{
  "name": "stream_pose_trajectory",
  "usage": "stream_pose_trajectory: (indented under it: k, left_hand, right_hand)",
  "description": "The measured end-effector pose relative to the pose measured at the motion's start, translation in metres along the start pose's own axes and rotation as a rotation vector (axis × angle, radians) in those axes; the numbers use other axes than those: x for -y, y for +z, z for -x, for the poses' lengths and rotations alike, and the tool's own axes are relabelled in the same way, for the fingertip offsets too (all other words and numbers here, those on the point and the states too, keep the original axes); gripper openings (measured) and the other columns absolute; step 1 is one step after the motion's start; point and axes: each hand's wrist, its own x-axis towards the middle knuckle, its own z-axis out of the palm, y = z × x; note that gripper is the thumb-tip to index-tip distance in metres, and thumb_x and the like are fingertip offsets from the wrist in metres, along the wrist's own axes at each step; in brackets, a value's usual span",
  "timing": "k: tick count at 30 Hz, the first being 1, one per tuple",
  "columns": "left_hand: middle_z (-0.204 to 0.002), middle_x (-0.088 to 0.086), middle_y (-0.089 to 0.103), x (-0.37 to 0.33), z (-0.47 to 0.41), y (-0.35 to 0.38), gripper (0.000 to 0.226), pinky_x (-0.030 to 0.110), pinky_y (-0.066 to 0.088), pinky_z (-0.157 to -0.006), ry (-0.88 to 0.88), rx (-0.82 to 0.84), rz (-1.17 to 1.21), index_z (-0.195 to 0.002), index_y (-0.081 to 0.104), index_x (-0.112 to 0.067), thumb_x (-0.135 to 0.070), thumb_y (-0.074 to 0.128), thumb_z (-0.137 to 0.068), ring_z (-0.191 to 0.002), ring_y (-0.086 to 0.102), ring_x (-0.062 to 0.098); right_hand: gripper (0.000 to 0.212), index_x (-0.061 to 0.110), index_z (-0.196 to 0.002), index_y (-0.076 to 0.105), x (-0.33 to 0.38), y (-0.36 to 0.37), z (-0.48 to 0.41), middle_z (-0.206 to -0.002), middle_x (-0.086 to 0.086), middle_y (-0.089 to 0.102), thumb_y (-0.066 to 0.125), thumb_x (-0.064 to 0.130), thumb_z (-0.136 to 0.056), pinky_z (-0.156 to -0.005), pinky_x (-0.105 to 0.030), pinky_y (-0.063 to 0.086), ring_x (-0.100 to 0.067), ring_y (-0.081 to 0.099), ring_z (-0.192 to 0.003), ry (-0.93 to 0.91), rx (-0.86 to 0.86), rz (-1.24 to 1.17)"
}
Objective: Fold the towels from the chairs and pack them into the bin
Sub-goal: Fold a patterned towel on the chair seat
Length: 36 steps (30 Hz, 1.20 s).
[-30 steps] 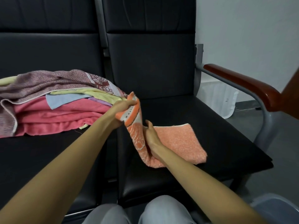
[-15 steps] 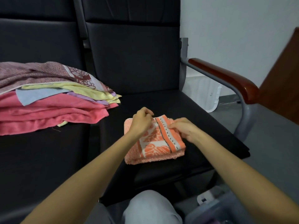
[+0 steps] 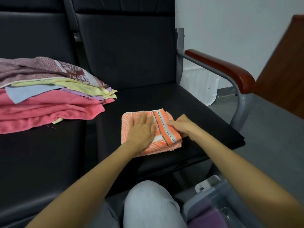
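An orange patterned towel [image 3: 162, 129], folded into a small rectangle, lies on the seat of the right black chair [image 3: 189, 109]. My left hand [image 3: 142, 129] presses flat on its left half with straight fingers. My right hand [image 3: 182, 125] rests on the towel's right edge, its fingers curled at the fold. A pile of unfolded towels [image 3: 49, 94] in pink, yellow, blue, purple and maroon sits on the left chair [image 3: 41, 153]. A grey plastic bin [image 3: 218, 204] holding a purple towel stands on the floor at the lower right.
The right chair has a wooden armrest [image 3: 222, 68] on a grey metal frame. A brown wooden panel [image 3: 283, 76] stands at the far right. A white bag [image 3: 200, 84] leans against the wall behind the chair. My knee [image 3: 151, 204] is at the bottom centre.
The towel went from half lifted in my left hand to folded over and lying flat. My left hand has opened and now presses on it; my right hand moved to its right edge.
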Motion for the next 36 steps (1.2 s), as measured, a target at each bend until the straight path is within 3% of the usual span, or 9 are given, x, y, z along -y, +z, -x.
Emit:
stream_pose_trajectory:
  k: [3, 7, 9, 12, 18, 23, 27, 32, 36]
  left_hand:
    - [-0.146, 0.018, 0.023, 0.003, 0.005, -0.010, 0.045, 0.045, 0.024, -0.109, -0.330, -0.175, 0.114, -0.135, 0.034, -0.007, -0.025, 0.040, -0.095, -0.135, 0.023, 0.032]
    - [-0.140, 0.019, 0.030, 0.024, 0.021, -0.018, 0.054, 0.045, 0.031, -0.103, -0.553, -0.039, 0.323, -0.139, 0.030, -0.012, -0.037, 0.045, -0.093, -0.127, 0.034, 0.037]
    - [-0.141, 0.017, 0.037, 0.032, 0.028, -0.022, 0.059, 0.041, 0.035, -0.102, -0.519, 0.051, 0.471, -0.143, 0.025, -0.019, -0.039, 0.047, -0.093, -0.125, 0.042, 0.036]
    - [-0.141, 0.006, 0.042, 0.022, 0.036, -0.034, 0.057, 0.036, 0.042, -0.098, -0.443, 0.059, 0.708, -0.142, 0.034, -0.028, -0.035, 0.055, -0.089, -0.118, 0.049, 0.026]
    - [-0.121, -0.001, 0.048, -0.067, 0.054, -0.032, 0.045, 0.023, 0.049, -0.067, -0.188, 0.190, 0.893, -0.133, 0.044, -0.026, -0.027, 0.057, -0.089, -0.085, 0.056, 0.009]
    - [-0.103, -0.003, 0.059, -0.146, 0.074, -0.005, 0.034, 0.017, 0.048, -0.063, -0.032, 0.321, 0.896, -0.125, 0.054, -0.020, -0.021, 0.056, -0.091, -0.075, 0.059, 0.006]
    - [-0.105, 0.003, 0.061, -0.193, 0.098, 0.043, 0.027, 0.015, 0.046, -0.066, 0.047, 0.460, 0.847, -0.117, 0.061, -0.013, -0.013, 0.056, -0.090, -0.084, 0.058, 0.013]
    - [-0.075, 0.002, 0.058, -0.207, 0.129, 0.117, 0.016, 0.016, 0.043, -0.047, -0.004, 0.713, 0.732, -0.106, 0.063, -0.012, -0.009, 0.058, -0.090, -0.052, 0.055, 0.004]
    - [-0.068, 0.002, 0.053, -0.197, 0.141, 0.159, 0.022, 0.012, 0.038, -0.033, -0.028, 0.810, 0.505, -0.111, 0.063, -0.008, -0.007, 0.060, -0.089, -0.049, 0.047, 0.009]
  right_hand:
    - [0.057, 0.006, -0.130, 0.046, -0.002, 0.001, 0.008, -0.105, -0.005, 0.066, 0.061, 0.042, -0.087, -0.054, -0.024, 0.046, -0.012, 0.063, -0.079, 0.020, 0.076, -0.120]
    - [0.024, 0.014, -0.107, 0.060, -0.005, 0.008, 0.026, -0.113, -0.007, 0.066, 0.064, 0.027, -0.087, -0.078, -0.028, 0.051, -0.014, 0.063, -0.088, -0.046, 0.179, -0.195]
    - [0.044, 0.015, -0.128, 0.048, -0.008, 0.010, 0.036, -0.123, -0.005, 0.059, 0.063, 0.015, -0.087, -0.090, -0.037, 0.051, -0.021, 0.061, -0.104, -0.089, 0.222, -0.295]
    - [0.088, 0.036, -0.149, 0.010, -0.024, 0.000, 0.055, -0.132, 0.006, 0.040, 0.060, 0.003, -0.085, -0.083, -0.035, 0.053, -0.019, 0.056, -0.111, -0.234, 0.228, -0.422]
    - [0.026, 0.021, -0.102, 0.068, -0.099, -0.061, 0.119, -0.118, 0.000, 0.057, 0.057, 0.003, -0.087, -0.081, -0.023, 0.052, -0.011, 0.062, -0.089, -0.298, 0.010, -0.420]
    - [0.014, 0.020, -0.085, 0.066, -0.181, -0.097, 0.168, -0.087, 0.002, 0.066, 0.060, 0.008, -0.088, -0.069, -0.018, 0.054, -0.005, 0.064, -0.070, -0.198, -0.169, -0.512]
    - [0.013, 0.011, -0.100, 0.065, -0.256, -0.098, 0.194, -0.093, -0.004, 0.065, 0.063, 0.013, -0.087, -0.073, -0.020, 0.050, -0.011, 0.061, -0.080, -0.109, -0.226, -0.596]
    - [0.010, 0.021, -0.097, 0.063, -0.349, -0.061, 0.209, -0.092, -0.002, 0.063, 0.058, 0.016, -0.091, -0.063, -0.026, 0.048, -0.013, 0.059, -0.076, 0.143, -0.113, -0.593]
    - [0.006, 0.020, -0.096, 0.058, -0.388, -0.017, 0.210, -0.086, -0.007, 0.064, 0.058, 0.016, -0.092, -0.051, -0.023, 0.048, -0.017, 0.064, -0.067, 0.247, -0.020, -0.635]
